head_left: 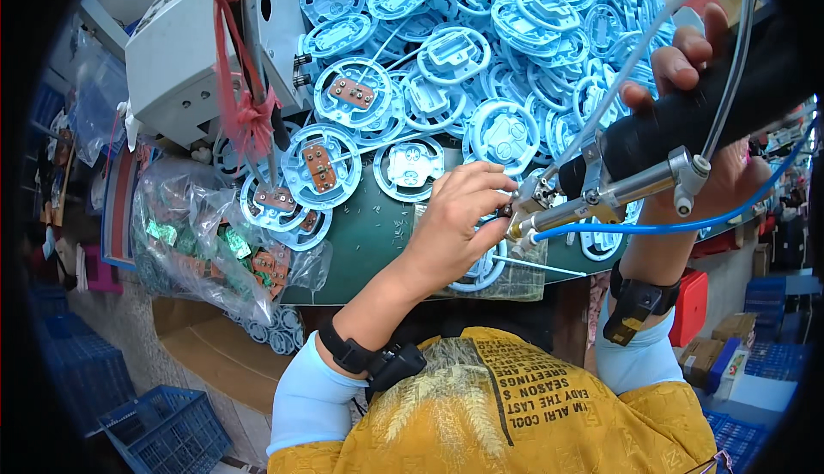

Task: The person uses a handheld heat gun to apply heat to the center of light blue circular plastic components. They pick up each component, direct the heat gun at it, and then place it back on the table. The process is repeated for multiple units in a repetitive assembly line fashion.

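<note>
My right hand (682,58) is wrapped round the thick black body of a powered screwdriver (639,144), with its thumb side partly hidden behind it. A metal cylinder and a blue air hose (631,229) run along the tool. At the tool's metal head, my left hand (455,221) has thumb and fingers closed; a small dark bit shows at the fingertips, too small to name. Below the head, partly covered by that hand, a light-blue plastic ring part (481,281) lies on a worn board (519,281) at the table's near edge.
Light-blue ring parts (506,135) are heaped across the back. Several on the left carry brown circuit boards (321,169). A clear bag (193,234) of boards lies near a grey machine (184,62). Pink tape (249,118) hangs on a rod. A blue crate (167,427) stands on the floor.
</note>
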`<state>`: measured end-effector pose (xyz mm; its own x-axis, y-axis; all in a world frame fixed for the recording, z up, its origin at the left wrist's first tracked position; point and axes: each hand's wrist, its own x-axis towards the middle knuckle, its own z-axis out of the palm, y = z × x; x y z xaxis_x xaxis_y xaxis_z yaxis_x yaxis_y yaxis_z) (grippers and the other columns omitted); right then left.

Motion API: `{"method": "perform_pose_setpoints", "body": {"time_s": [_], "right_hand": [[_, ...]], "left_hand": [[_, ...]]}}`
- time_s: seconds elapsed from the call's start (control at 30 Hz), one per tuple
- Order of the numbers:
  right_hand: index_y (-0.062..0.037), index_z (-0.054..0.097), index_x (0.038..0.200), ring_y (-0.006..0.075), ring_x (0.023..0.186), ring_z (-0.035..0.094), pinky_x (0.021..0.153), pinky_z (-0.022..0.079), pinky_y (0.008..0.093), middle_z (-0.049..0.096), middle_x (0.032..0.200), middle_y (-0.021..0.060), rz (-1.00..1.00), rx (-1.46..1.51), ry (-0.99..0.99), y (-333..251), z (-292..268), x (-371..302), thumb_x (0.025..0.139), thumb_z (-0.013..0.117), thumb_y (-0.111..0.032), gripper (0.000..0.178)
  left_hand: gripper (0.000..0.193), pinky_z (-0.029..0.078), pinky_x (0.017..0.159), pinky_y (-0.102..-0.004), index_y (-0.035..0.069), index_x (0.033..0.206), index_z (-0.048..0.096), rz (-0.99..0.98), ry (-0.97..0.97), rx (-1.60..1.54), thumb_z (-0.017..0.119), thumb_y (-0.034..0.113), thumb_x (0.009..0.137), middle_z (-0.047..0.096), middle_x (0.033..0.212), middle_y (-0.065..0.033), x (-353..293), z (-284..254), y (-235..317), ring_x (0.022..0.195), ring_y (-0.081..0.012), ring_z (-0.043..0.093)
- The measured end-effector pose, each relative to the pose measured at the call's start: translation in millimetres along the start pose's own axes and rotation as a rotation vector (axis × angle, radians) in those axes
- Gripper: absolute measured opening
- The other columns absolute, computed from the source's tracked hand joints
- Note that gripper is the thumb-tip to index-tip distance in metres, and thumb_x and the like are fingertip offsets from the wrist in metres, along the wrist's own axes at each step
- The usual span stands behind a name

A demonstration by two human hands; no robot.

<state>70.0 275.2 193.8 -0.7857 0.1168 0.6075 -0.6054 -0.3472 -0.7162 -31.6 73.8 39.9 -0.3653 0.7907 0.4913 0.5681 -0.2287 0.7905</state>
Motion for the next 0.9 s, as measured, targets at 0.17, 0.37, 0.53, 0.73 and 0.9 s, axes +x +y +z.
{"method": "perform_pose_setpoints", "body": {"time_s": [0.17,0.37,0.53,0.73,0.9], "right_hand": [[-0.0012,0.038,0.121,0.0184,0.081,0.055,0.071,0.051,0.0352,0.041,0.103,0.0104,-0.011,-0.265,-0.036,2.3,18.8,10.7,0.087,0.062,-0.018,0.045],[-0.0032,0.04,0.107,0.0164,0.07,0.054,0.067,0.048,0.0308,0.041,0.094,0.0089,0.087,-0.599,0.163,-21.2,31.0,11.2,0.09,0.062,-0.023,0.034],[-0.001,0.039,0.112,0.0133,0.069,0.051,0.07,0.044,0.0276,0.042,0.088,0.0064,0.085,-0.634,0.209,-56.6,7.0,10.1,0.089,0.058,-0.013,0.032],[-0.0055,0.041,0.106,0.0155,0.076,0.06,0.077,0.049,0.0263,0.053,0.082,0.0089,0.191,-0.809,0.166,-58.7,9.3,-0.2,0.091,0.06,-0.026,0.032],[0.0031,0.038,0.124,0.0174,0.076,0.059,0.072,0.05,0.0275,0.047,0.094,0.0091,0.065,-0.625,0.098,-28.5,31.5,8.2,0.093,0.055,-0.027,0.046]], "left_hand": [[0.017,0.036,0.099,-0.0429,0.003,0.092,0.067,-0.033,-0.026,-0.053,0.07,0.007,0.076,0.065,0.115,-0.0075,-1.7,6.1,2.9,0.123,-0.0285,0.052],[0.041,0.038,0.103,-0.0435,0.004,0.111,0.064,-0.067,0.007,0.086,0.077,0.014,0.074,0.062,0.121,-0.0121,-14.4,-2.1,8.1,0.122,-0.032,0.053],[0.081,0.032,0.104,-0.0491,0.005,0.132,0.051,-0.07,-0.131,0.329,0.086,0.031,0.064,0.052,0.134,-0.014,-55.0,-12.4,5.5,0.128,-0.0332,0.046],[0.085,0.029,0.104,-0.0545,0.004,0.134,0.048,-0.146,-0.248,0.461,0.086,0.032,0.063,0.05,0.135,-0.0125,-96.5,-3.4,14.0,0.129,-0.0311,0.045],[0.088,0.026,0.105,-0.0557,0.002,0.134,0.048,-0.165,-0.176,0.457,0.086,0.038,0.062,0.051,0.132,-0.0147,-97.6,2.6,16.8,0.127,-0.0342,0.046]]}}
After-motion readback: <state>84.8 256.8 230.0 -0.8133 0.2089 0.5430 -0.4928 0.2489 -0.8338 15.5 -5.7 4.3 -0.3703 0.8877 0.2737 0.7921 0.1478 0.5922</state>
